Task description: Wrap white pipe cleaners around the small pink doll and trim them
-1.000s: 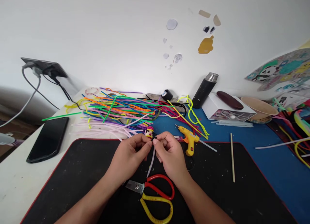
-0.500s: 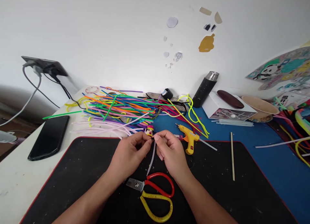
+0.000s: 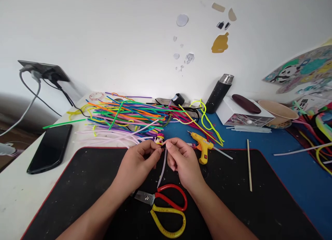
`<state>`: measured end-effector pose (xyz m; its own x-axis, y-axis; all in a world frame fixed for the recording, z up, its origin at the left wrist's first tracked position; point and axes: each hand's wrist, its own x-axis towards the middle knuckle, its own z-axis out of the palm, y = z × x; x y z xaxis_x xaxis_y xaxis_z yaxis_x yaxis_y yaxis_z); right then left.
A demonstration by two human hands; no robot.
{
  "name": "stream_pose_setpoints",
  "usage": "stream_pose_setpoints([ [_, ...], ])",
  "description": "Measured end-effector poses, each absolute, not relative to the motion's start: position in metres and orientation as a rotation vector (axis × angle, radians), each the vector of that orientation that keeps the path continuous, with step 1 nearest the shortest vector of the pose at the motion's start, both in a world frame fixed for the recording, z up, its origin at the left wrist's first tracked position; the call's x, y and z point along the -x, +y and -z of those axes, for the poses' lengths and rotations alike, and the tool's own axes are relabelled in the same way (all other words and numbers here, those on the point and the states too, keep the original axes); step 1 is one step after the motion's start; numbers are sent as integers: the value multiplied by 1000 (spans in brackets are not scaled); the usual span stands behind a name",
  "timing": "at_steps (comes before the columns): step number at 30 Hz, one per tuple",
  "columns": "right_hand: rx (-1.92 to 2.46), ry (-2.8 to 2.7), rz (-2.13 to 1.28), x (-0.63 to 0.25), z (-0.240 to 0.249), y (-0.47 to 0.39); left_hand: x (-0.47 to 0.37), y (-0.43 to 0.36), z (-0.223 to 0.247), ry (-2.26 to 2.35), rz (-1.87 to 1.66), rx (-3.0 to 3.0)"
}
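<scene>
My left hand (image 3: 138, 163) is closed, thumb and forefinger pinching a small figurine (image 3: 160, 140) with a pale face, black sides and a red and yellow top. My right hand (image 3: 183, 161) is closed too, its fingertips meeting the left ones at a small dark strand below the figurine; what exactly they pinch is too small to make out. A pale lilac pipe cleaner (image 3: 162, 170) runs down between the hands. Under them, scissors (image 3: 169, 189) with one red and one yellow handle lie on the black mat (image 3: 223, 198), blade tips hidden behind my left wrist.
Behind the hands lies a heap of coloured pipe cleaners (image 3: 129, 112). Right of them are a yellow glue gun (image 3: 204, 150), a wooden stick (image 3: 249, 165), a black flask (image 3: 218, 96) and a white box (image 3: 234, 112). A phone (image 3: 49, 150) lies left.
The view has shifted slightly. My two hands stay together at the figurine, which shows a little more above the fingers; the other things lie as before.
</scene>
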<state>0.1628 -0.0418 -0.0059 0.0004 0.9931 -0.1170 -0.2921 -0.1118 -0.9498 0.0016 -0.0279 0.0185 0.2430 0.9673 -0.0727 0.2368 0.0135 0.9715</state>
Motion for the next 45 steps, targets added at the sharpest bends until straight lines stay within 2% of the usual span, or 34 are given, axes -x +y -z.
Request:
stream_pose_setpoints([
  [7,1062,-902,-1434,-163,3,-43,0,-27,-19,1194,-868,-1342],
  [30,1135,-978,-1415,-159,2,-44,-3,-30,-15,1290,-903,-1496],
  [45,1198,-1009,-1364,-159,6,-43,-2,-27,-13,1290,-778,-1396],
])
